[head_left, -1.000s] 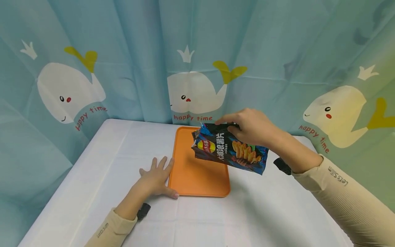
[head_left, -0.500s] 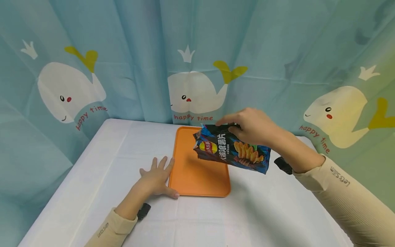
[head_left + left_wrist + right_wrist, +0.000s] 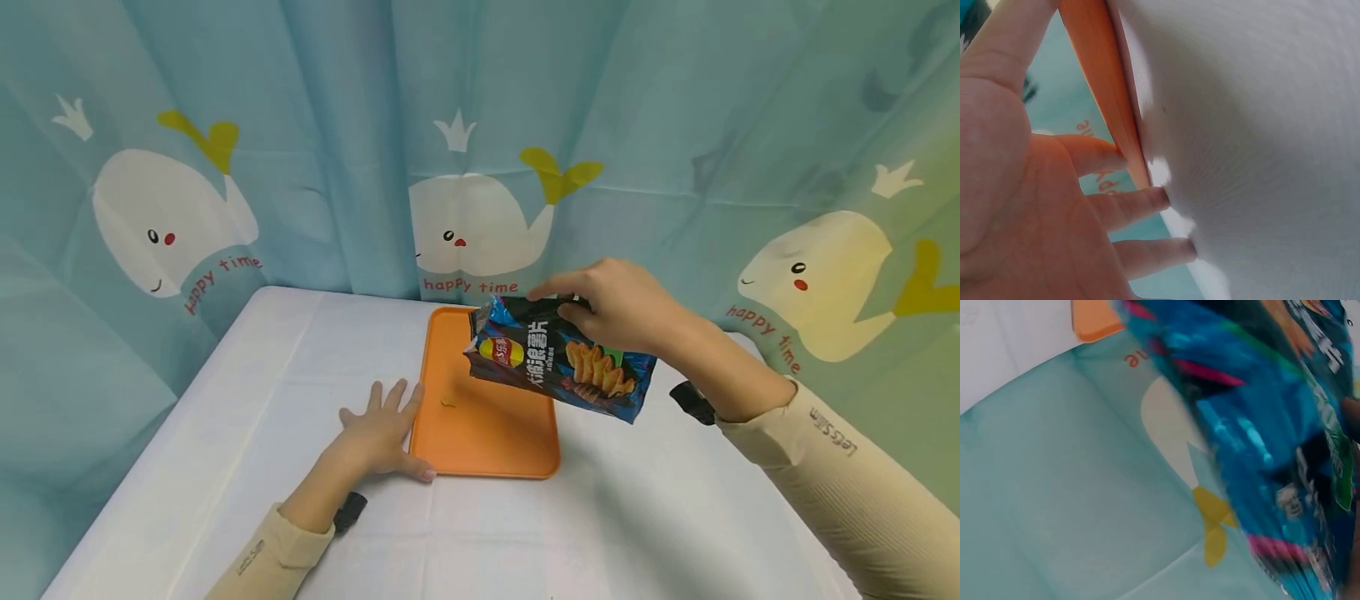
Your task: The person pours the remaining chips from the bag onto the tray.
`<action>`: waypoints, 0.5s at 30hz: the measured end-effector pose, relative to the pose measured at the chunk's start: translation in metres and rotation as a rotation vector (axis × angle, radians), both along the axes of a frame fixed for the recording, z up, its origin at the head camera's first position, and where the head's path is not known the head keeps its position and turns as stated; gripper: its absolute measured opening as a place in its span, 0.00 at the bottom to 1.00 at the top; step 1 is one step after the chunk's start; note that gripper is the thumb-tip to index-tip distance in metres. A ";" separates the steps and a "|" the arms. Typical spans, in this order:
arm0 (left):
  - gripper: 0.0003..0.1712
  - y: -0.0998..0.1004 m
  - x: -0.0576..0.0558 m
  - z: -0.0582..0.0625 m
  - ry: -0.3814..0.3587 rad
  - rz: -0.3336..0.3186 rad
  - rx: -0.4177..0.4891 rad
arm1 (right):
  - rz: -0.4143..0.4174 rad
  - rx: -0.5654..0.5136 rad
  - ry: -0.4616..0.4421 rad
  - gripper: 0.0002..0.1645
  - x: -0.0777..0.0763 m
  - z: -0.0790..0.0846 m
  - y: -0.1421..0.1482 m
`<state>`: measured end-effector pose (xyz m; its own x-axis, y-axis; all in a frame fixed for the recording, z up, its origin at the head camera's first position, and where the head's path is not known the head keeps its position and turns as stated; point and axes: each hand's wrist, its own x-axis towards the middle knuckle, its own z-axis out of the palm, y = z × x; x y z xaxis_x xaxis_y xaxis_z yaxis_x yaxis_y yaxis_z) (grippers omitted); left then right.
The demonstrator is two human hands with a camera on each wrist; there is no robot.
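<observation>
A dark blue bag of potato chips (image 3: 555,358) hangs tilted over the orange tray (image 3: 487,442), its torn end toward the left. My right hand (image 3: 618,304) grips the bag's upper edge from above. In the right wrist view the shiny bag (image 3: 1254,437) fills much of the right side, with only a sliver of the hand beside it. One small yellowish chip piece (image 3: 447,402) lies on the tray. My left hand (image 3: 378,433) rests spread at the tray's left edge, fingers straight; in the left wrist view the fingers (image 3: 1129,209) touch the tray's side and the tablecloth.
The tray lies on a table with a white cloth (image 3: 300,367). Behind the table hangs a light blue curtain (image 3: 337,150) printed with white whales. A black wrist device (image 3: 692,403) shows by the right forearm, another (image 3: 349,512) by the left.
A small chip piece now lies on the tray, where none showed before. The bag has shifted and tipped slightly in my right hand. My left hand stays in place.
</observation>
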<state>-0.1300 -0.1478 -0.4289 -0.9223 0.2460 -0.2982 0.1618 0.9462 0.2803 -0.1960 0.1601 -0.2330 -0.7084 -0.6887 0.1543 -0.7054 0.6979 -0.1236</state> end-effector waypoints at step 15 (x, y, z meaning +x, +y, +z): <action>0.77 -0.001 -0.001 -0.001 0.001 -0.012 -0.003 | -0.009 0.038 -0.019 0.23 0.000 0.001 -0.003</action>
<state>-0.1312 -0.1484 -0.4299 -0.9195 0.2562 -0.2982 0.1734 0.9451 0.2771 -0.1958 0.1575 -0.2318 -0.7170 -0.6876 0.1146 -0.6971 0.7086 -0.1095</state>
